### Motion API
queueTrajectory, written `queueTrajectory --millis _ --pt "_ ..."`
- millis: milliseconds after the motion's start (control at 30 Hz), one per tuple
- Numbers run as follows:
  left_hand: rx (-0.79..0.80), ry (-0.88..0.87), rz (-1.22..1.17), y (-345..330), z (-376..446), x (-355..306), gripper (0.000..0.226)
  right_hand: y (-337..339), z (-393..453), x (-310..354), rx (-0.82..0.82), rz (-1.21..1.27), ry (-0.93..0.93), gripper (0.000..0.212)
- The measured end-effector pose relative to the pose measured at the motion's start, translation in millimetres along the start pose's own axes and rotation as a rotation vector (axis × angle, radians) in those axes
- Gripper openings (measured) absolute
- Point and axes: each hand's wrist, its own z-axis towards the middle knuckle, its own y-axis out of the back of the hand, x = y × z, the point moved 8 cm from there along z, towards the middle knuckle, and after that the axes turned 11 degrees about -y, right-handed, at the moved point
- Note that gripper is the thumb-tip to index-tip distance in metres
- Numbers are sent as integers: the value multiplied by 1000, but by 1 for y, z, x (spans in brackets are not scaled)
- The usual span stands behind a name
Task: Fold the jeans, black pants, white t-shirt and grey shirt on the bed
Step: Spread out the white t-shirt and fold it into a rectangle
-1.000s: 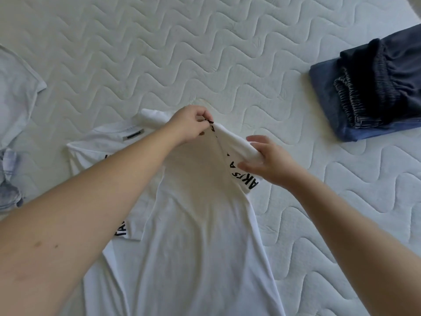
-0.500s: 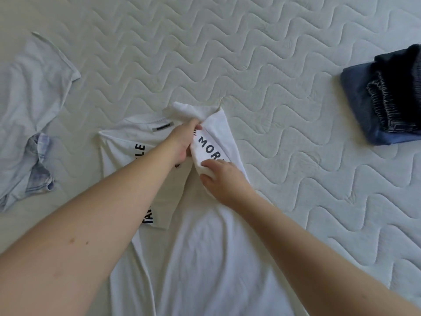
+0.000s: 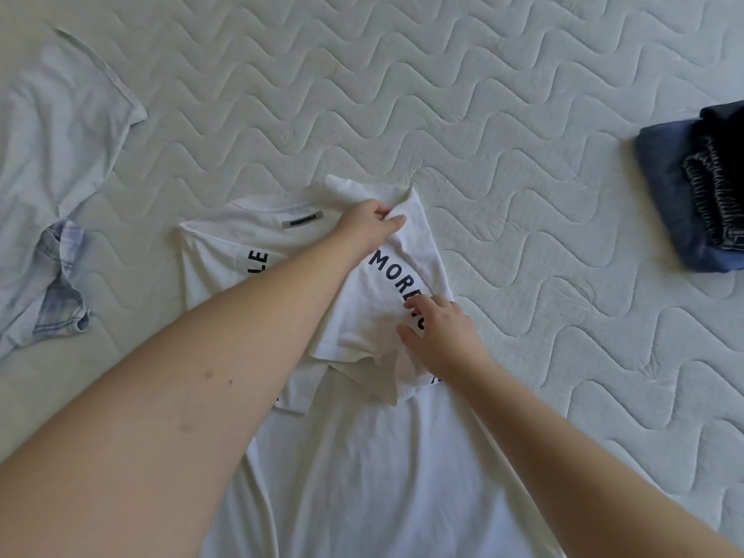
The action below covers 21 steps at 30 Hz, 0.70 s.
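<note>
The white t-shirt (image 3: 362, 469) with dark lettering lies face down in the middle of the bed, collar away from me. Its right sleeve is folded inward over the back. My left hand (image 3: 368, 225) pinches the shoulder fold near the collar. My right hand (image 3: 439, 336) presses flat with spread fingers on the folded sleeve, over the lettering. The grey shirt (image 3: 60, 155) lies crumpled at the far left. Folded jeans (image 3: 664, 179) sit at the right edge with the folded black pants (image 3: 720, 155) on top.
The white quilted mattress (image 3: 402, 94) spreads all around the clothes. A bluish patch of fabric (image 3: 60, 292) shows at the lower end of the grey shirt on the left.
The right sleeve has been brought over and laid down on the shirt's back. My right hand slid down the sleeve and now presses it flat. The view shifted left.
</note>
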Motion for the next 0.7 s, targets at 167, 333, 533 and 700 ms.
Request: queueTrajectory --millis 167,333,533,700 --pt "125 -20 282 -16 30 -29 49 3 -2 -3 -25 93 34 41" --pt "102 -19 464 -20 52 -52 57 13 0 -15 -105 103 19 45" --pt "53 -38 356 -24 65 -45 39 -10 0 -28 -27 105 98 66" --pt "51 -8 84 -27 60 -26 55 -38 4 -41 36 -50 155 72"
